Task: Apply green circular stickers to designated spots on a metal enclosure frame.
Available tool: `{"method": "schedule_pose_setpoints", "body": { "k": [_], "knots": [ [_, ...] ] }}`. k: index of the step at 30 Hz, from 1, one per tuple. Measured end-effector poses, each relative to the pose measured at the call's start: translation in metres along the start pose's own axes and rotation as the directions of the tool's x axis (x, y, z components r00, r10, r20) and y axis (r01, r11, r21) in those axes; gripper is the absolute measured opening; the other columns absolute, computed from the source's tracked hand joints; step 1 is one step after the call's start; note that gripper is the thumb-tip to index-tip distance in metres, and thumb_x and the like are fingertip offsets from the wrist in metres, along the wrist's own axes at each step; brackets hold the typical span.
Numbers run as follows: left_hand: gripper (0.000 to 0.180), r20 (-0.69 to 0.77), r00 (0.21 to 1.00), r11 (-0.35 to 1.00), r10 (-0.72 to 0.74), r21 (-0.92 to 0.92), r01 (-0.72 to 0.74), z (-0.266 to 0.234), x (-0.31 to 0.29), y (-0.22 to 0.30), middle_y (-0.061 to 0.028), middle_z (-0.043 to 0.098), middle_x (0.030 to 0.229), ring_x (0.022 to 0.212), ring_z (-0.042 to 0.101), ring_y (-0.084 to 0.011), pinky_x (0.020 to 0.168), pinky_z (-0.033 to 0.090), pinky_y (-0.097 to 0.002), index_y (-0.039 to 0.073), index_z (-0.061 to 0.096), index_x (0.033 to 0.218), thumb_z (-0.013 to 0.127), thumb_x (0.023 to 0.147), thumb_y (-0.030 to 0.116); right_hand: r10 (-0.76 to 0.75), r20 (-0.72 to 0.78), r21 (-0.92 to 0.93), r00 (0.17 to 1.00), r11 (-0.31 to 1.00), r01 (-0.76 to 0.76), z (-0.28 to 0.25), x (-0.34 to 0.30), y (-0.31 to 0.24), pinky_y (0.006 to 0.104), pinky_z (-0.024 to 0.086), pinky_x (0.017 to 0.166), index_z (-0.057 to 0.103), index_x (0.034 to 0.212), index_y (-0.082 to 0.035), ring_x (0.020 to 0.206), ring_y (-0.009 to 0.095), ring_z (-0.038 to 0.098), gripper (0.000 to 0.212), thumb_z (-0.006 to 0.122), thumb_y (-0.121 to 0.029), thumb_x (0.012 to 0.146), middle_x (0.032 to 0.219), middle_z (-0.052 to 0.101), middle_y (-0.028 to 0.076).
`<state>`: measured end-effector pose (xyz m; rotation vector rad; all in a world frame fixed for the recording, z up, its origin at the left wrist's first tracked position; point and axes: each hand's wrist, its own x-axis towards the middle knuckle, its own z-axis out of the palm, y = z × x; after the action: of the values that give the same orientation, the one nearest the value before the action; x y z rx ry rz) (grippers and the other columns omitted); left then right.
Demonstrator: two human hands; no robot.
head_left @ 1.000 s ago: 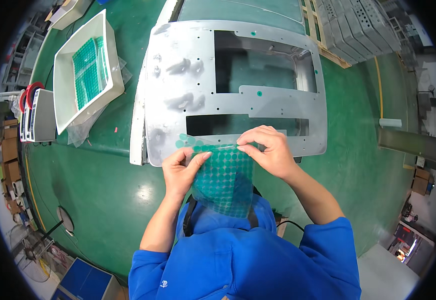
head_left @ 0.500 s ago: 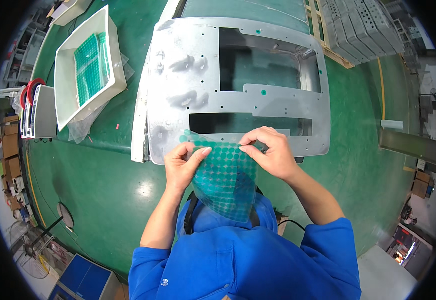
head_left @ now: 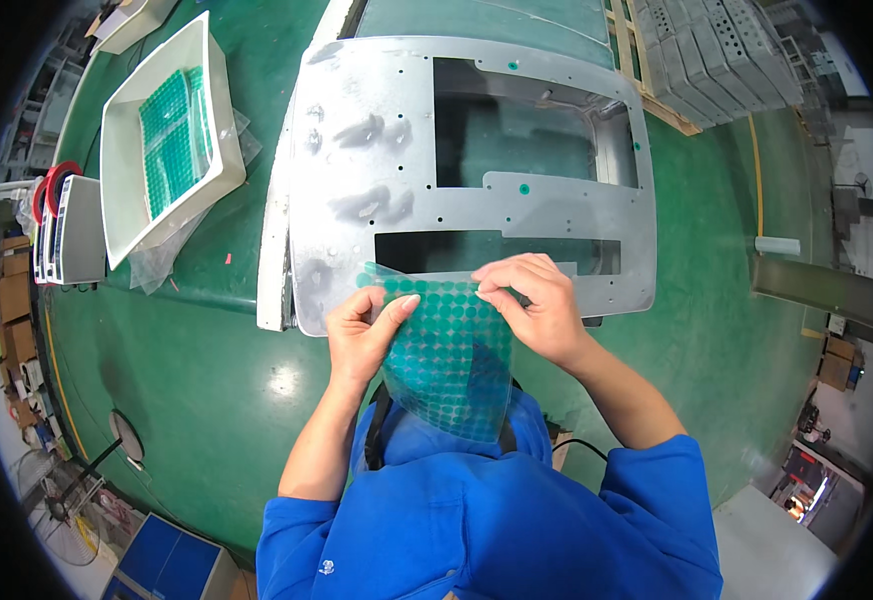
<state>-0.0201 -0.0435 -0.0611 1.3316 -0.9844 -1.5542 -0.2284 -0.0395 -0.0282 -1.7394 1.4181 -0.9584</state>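
Note:
A clear sheet of green round stickers (head_left: 444,350) hangs in front of my chest, its lower part curving down over the blue clothing. My left hand (head_left: 365,330) grips its upper left edge between thumb and fingers. At the upper right edge, my right hand (head_left: 537,305) pinches with thumb and index finger; whether a single sticker is between the tips I cannot make out. Just beyond both hands lies a grey metal panel (head_left: 557,213) with two rectangular openings and small holes. A few green dots (head_left: 525,189) sit on its face.
To the left, a white bin (head_left: 227,165) holds more green sticker sheets (head_left: 169,140), with clear plastic under it. Red tape rolls (head_left: 62,180) stand beside it. Stacked metal panels (head_left: 712,60) rest on a wooden pallet (head_left: 657,108) at the far right. A round-headed stand (head_left: 127,437) is lower left.
The view has shifted slightly, so the panel and bin appear a little left and lower. Both hands keep nearly the same hold; the right fingers have moved slightly at the sheet's edge.

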Motion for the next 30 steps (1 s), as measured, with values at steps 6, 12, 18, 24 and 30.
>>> {"method": "schedule_pose_setpoints", "body": {
  "k": [6, 12, 18, 24, 30],
  "knots": [
    [0.028, -0.025, 1.0, 0.999, 0.01, 0.05, -0.009, 0.0, 0.001, 0.0, 0.0097, 0.037, 0.058, 0.054, 0.03, -0.0004, 0.046, 0.023, -0.0167, 0.008, 0.046, 0.057, 0.071, 0.071, 0.009, 0.387, -0.115, -0.045, 0.915, 0.918, -0.394, -0.026, 0.031, 0.025, 0.0298, 0.043, 0.065, 0.058, 0.076, -0.004, 0.069, 0.02, 0.052, 0.004, 0.059, -0.005, 0.072, 0.077, 0.055, 0.006],
    [0.027, -0.028, 1.0, 1.0, -0.001, 0.014, 0.001, 0.0, 0.001, -0.002, 0.0101, 0.037, 0.058, 0.054, 0.03, -0.0002, 0.046, 0.023, -0.0167, 0.008, 0.047, 0.057, 0.07, 0.071, 0.008, 0.333, -0.01, -0.27, 0.943, 0.907, -0.323, -0.025, 0.039, 0.047, 0.0323, 0.042, 0.069, 0.059, 0.076, -0.007, 0.076, 0.02, 0.052, 0.004, 0.058, -0.009, 0.073, 0.076, 0.053, 0.004],
    [0.027, -0.033, 0.999, 1.0, 0.003, 0.007, -0.003, 0.001, 0.001, -0.001, 0.0102, 0.04, 0.058, 0.054, 0.031, 0.0003, 0.046, 0.024, -0.0158, 0.008, 0.048, 0.057, 0.07, 0.072, 0.009, 0.351, -0.025, -0.311, 0.936, 0.887, -0.341, -0.023, 0.042, 0.044, 0.0333, 0.042, 0.071, 0.059, 0.075, -0.008, 0.078, 0.021, 0.051, 0.003, 0.057, -0.009, 0.073, 0.076, 0.053, 0.004],
    [0.022, -0.035, 0.999, 1.0, -0.012, -0.021, 0.012, 0.002, 0.001, 0.0, 0.0096, 0.043, 0.058, 0.053, 0.033, 0.0007, 0.046, 0.025, -0.0154, 0.007, 0.052, 0.06, 0.07, 0.072, 0.009, 0.362, -0.018, -0.368, 0.932, 0.865, -0.343, -0.023, 0.044, 0.042, 0.0344, 0.042, 0.071, 0.059, 0.075, -0.008, 0.081, 0.023, 0.052, 0.004, 0.056, -0.01, 0.074, 0.079, 0.054, 0.005],
    [0.02, -0.048, 0.998, 0.999, -0.035, -0.041, 0.033, 0.002, 0.001, 0.0, 0.009, 0.045, 0.059, 0.053, 0.035, 0.0005, 0.046, 0.025, -0.0152, 0.007, 0.054, 0.061, 0.07, 0.073, 0.01, 0.354, -0.009, -0.425, 0.935, 0.845, -0.324, -0.021, 0.044, 0.043, 0.0353, 0.043, 0.071, 0.059, 0.076, -0.008, 0.084, 0.024, 0.051, 0.005, 0.055, -0.011, 0.075, 0.081, 0.054, 0.006]
  ]
}}
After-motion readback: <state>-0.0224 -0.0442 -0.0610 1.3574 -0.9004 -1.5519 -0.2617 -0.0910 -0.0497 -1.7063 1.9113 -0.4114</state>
